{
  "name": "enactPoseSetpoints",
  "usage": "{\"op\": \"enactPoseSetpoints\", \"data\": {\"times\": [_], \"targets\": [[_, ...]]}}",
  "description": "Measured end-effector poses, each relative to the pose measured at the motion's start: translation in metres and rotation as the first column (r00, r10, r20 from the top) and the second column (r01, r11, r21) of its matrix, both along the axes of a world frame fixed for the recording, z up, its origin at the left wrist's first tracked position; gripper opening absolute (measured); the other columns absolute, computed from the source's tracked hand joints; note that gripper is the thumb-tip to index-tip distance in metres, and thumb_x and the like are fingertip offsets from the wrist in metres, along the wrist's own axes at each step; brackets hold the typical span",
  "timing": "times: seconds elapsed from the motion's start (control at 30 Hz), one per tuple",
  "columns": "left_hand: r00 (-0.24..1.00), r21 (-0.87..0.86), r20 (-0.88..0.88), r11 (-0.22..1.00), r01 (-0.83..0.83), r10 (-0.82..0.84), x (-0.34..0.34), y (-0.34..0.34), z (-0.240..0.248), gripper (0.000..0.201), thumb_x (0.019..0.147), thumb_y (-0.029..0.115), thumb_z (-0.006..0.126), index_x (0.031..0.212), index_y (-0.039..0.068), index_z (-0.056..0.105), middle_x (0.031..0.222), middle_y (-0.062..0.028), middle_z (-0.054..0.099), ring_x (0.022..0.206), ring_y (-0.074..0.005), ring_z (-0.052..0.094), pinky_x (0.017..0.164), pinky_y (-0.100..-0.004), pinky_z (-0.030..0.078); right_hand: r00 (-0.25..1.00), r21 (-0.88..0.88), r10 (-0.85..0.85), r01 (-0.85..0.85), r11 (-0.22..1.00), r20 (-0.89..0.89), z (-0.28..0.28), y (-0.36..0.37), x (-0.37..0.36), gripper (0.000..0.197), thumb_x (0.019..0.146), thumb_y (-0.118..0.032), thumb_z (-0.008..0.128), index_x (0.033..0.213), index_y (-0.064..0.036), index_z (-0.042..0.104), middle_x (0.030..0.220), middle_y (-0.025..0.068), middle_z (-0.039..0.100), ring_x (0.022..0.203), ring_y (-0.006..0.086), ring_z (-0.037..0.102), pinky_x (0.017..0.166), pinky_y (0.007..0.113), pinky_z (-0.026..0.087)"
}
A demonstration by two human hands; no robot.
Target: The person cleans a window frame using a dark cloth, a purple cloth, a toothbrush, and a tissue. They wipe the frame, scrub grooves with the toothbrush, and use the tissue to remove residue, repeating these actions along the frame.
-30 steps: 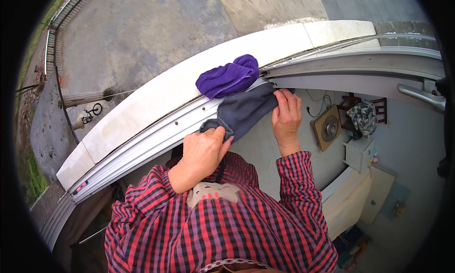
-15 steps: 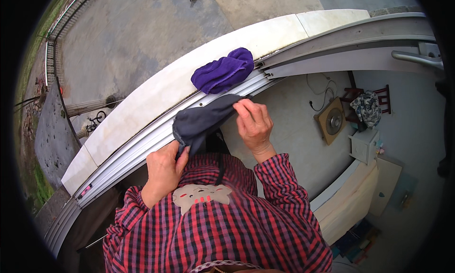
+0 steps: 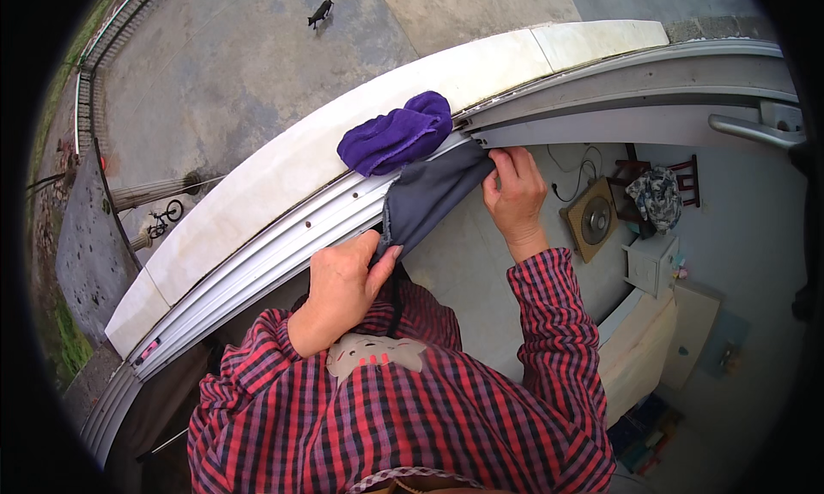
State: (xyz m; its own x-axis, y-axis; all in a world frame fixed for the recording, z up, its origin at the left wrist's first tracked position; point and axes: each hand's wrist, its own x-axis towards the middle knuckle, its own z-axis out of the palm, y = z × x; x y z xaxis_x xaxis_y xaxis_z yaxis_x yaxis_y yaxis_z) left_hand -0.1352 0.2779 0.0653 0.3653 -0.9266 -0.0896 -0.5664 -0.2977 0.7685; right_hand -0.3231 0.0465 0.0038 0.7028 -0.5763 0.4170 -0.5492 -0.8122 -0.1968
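Note:
A dark grey cloth (image 3: pixel 431 189) is stretched between my two hands, over the inner side of the white window track (image 3: pixel 296 228). My left hand (image 3: pixel 343 275) pinches its near lower corner, thumb against fingers. With bent fingers, my right hand (image 3: pixel 517 193) grips the cloth's far right end, close to the end of the sliding window frame. A bunched purple cloth (image 3: pixel 396 135) lies just beyond the grey one, on the pale stone sill (image 3: pixel 257 163) and the track's outer edge. Neither hand touches the purple cloth.
The sliding window frame (image 3: pixel 635 78) with its handle (image 3: pixel 755 129) spans the upper right. Inside the room are a round-topped heater-like device (image 3: pixel 592 219), a chair with patterned cloth (image 3: pixel 657 198) and a small white cabinet (image 3: pixel 652 262). Outside, a dark animal (image 3: pixel 320 13) stands on concrete.
Both hands have moved right with the grey cloth, which now hangs tauter and further along the track. The animal outside has shifted left and nearer. The purple cloth stays on the sill.

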Motion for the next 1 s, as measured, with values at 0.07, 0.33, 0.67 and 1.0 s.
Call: {"op": "enactPoseSetpoints", "data": {"times": [0.07, 0.33, 0.67, 1.0], "targets": [[0.998, 0.013, -0.004, 0.998, -0.063, 0.063, 0.010, 0.006, 0.006, 0.038, 0.093, 0.021, 0.078, 0.074, 0.003, 0.051, 0.064, -0.0183, 0.054, 0.055, -0.0388, 0.054, 0.052, -0.0452, 0.041, 1.000, 0.027, 0.000, 0.000, 1.000, 0.022, -0.001, 0.012, 0.005, 0.039, 0.071, 0.002, 0.071, 0.108, -0.0099, 0.072, 0.112, 0.0049, 0.068, 0.087, 0.0282, 0.070, 0.073, 0.039, 0.058], [0.935, -0.015, -0.156, 0.946, -0.324, 0.318, 0.050, 0.045, 0.023, 0.029, 0.095, 0.013, 0.076, 0.079, 0.000, 0.057, 0.060, -0.0125, 0.048, 0.050, -0.0241, 0.041, 0.050, -0.0352, 0.037, 0.985, 0.260, 0.147, -0.166, 0.951, 0.090, 0.011, 0.128, 0.050, 0.037, 0.073, -0.001, 0.076, 0.109, -0.0072, 0.074, 0.114, 0.0053, 0.069, 0.070, 0.0216, 0.071, 0.060, 0.033, 0.057], [0.803, 0.244, 0.471, 0.821, -0.516, 0.365, 0.136, 0.154, 0.021, 0.039, 0.094, 0.028, 0.076, 0.078, 0.000, 0.054, 0.068, -0.0211, 0.060, 0.065, -0.0448, 0.060, 0.058, -0.0494, 0.044, 0.927, 0.350, 0.327, -0.373, 0.859, 0.183, 0.019, 0.208, 0.097, 0.030, 0.079, -0.001, 0.076, 0.108, -0.0085, 0.075, 0.105, 0.0024, 0.070, 0.067, 0.0158, 0.067, 0.057, 0.030, 0.054], [0.528, -0.069, 0.549, 0.665, -0.743, 0.647, 0.128, 0.188, -0.024, 0.028, 0.091, 0.027, 0.078, 0.090, 0.008, 0.059, 0.083, -0.0131, 0.066, 0.071, -0.0369, 0.067, 0.059, -0.0439, 0.051, 0.862, 0.537, 0.503, -0.454, 0.711, 0.064, 0.068, 0.205, 0.114, 0.028, 0.087, 0.002, 0.074, 0.114, -0.0056, 0.073, 0.100, 0.0098, 0.073, 0.073, 0.0241, 0.072, 0.064, 0.034, 0.058]]}}
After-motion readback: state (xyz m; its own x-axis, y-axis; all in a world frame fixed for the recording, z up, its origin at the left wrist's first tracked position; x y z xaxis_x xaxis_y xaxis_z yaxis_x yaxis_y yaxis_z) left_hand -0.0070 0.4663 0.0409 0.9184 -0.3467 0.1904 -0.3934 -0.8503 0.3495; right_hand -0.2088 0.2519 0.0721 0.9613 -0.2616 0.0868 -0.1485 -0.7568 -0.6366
